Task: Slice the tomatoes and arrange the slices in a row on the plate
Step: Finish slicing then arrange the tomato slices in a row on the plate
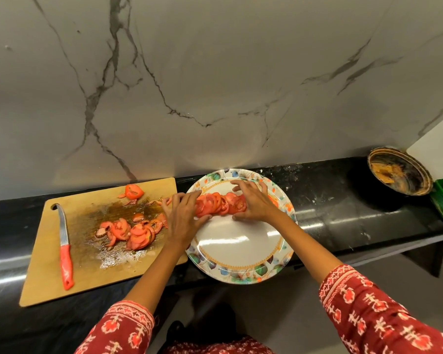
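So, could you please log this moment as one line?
left hand + right hand: shaping slice row | plate: row on far half | board: slices left, knife idle

red tomato slices [220, 204], floral-rimmed plate [241, 273]

Bright overhead light, wide-angle bend at the edges.
Glare streaks the plate [241, 241] and black counter [343, 213]; focus stays sharp.
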